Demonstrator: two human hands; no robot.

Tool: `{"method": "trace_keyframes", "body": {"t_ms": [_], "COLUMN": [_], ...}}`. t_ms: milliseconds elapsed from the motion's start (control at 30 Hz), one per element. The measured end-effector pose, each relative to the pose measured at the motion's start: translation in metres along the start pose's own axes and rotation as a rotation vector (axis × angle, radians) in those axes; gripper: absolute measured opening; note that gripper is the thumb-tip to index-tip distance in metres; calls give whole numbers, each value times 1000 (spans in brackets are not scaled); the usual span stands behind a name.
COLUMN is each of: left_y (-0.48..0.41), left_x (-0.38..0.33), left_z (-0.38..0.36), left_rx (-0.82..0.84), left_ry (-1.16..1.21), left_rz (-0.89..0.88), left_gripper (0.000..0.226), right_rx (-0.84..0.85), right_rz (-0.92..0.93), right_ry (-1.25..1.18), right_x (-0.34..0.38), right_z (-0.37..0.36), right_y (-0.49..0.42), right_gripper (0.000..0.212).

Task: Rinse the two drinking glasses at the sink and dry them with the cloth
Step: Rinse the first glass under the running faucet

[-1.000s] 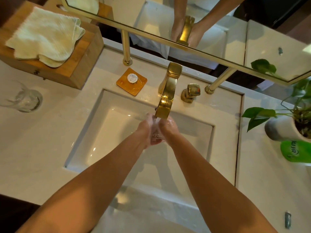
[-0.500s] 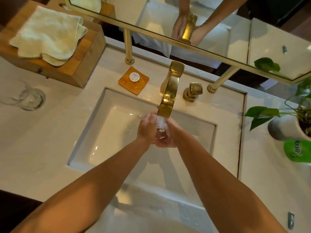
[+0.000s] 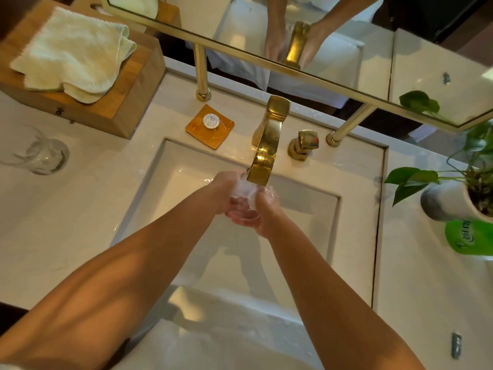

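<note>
Under the gold faucet [image 3: 266, 145], both my hands wrap a clear drinking glass [image 3: 244, 206] over the white sink [image 3: 160, 209]. Water runs from the spout onto the glass. My left hand [image 3: 222, 193] grips its left side and my right hand [image 3: 266, 209] grips its right side, fingers curled round it. A second clear glass [image 3: 44, 156] stands on the counter at the far left. The pale cloth [image 3: 72, 54] lies folded on a wooden box [image 3: 128, 102] at the back left.
A gold tap handle [image 3: 304, 144] sits right of the faucet. An orange soap dish [image 3: 210, 126] lies behind the basin. A potted plant [image 3: 453, 198] and a green object [image 3: 469, 237] stand at the right. A gold-framed mirror [image 3: 320, 36] spans the back.
My hands have shifted slightly on the glass under the running water, turning it. The view has drifted a little; the second glass and the cloth stay put.
</note>
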State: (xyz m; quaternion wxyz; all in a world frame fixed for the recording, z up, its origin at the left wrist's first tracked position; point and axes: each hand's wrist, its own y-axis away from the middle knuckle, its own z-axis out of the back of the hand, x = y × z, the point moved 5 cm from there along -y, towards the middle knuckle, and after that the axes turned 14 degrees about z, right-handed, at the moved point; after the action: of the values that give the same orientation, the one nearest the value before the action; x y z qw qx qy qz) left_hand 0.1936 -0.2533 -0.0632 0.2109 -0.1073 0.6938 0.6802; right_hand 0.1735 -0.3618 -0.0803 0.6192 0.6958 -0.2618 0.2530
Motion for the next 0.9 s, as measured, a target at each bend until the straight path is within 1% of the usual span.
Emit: {"method": "trace_keyframes", "body": {"t_ms": [33, 67, 100, 133, 200, 233, 267, 300, 333, 367, 400, 433, 467, 500, 533, 567, 600, 633, 667, 700, 733, 767, 833, 867, 900], "left_y": [5, 6, 8, 8, 6, 6, 4, 2, 2, 0, 1, 3, 5, 8, 9, 7, 5, 2, 1, 0, 4, 8, 16, 19, 18], "left_x": [-2, -3, -4, -3, 6, 12, 19, 25, 28, 31, 30, 32, 35, 37, 37, 35, 32, 27, 23, 21, 19, 17, 18, 18, 18], "left_z": [-4, -8, -13, -17, -14, -10, -4, 1, 4, 6, 6, 6, 6, 3, 1, -1, -4, -6, -7, -8, -9, -10, -13, -10, -4], "left_rx": [14, 0, -12, -9, 22, 7, -20, -37, -37, -35, -43, -53, -51, -13, 30, 63, 83, 77, 22, -80, -166, -212, -185, -165, -160], "left_ry": [34, 11, -24, -55, -89, -163, -259, -302, -280, -200, -104, -24, 23, 50, 54, 39, 13, -18, -85, -182, -298, -413, -626, -701, -734], "left_rz": [-57, -134, -208, -281, -369, -397, -409, -383, -318, -243, -155, -41, 73, 152, 169, 131, 47, -61, -173, -274, -368, -479, -680, -705, -714], "left_gripper": [12, 13, 13, 14, 33, 44, 59, 71, 71, 58, 38, 24, 23, 25, 28, 31, 34, 40, 51, 64, 70, 69, 67, 73, 81], "right_rx": [14, 71, 134, 184, 308, 377, 462, 498, 499, 516, 540, 545, 520, 470, 391, 293, 210, 166, 148, 139, 129, 93, -23, -49, -36], "right_rz": [-76, -160, -229, -257, -288, -305, -322, -335, -339, -348, -341, -319, -271, -207, -122, -45, 2, 15, 15, 17, 33, 55, 103, 114, 118], "right_ry": [-24, -42, -55, -57, -116, -131, -159, -175, -172, -176, -181, -154, -85, -10, 64, 100, 96, 62, 49, 51, 81, 134, 275, 321, 347], "right_x": [0, 1, 2, 4, 5, 6, 8, 9, 9, 8, 9, 8, 8, 8, 10, 11, 12, 11, 10, 9, 10, 10, 11, 10, 11], "right_z": [2, 3, 2, 2, 2, 0, -4, -5, -2, -1, 0, -2, -1, 1, 5, 11, 16, 19, 21, 21, 20, 19, 23, 23, 19], "right_y": [0, 0, 1, 2, -4, -4, 1, 2, 1, -1, -1, 0, 1, 1, 0, -1, -1, -1, -1, -3, -2, -3, -6, -6, -3], "right_gripper": [57, 62, 64, 62, 54, 55, 52, 53, 59, 67, 74, 77, 76, 67, 51, 35, 24, 20, 21, 23, 24, 24, 15, 8, 5]}}
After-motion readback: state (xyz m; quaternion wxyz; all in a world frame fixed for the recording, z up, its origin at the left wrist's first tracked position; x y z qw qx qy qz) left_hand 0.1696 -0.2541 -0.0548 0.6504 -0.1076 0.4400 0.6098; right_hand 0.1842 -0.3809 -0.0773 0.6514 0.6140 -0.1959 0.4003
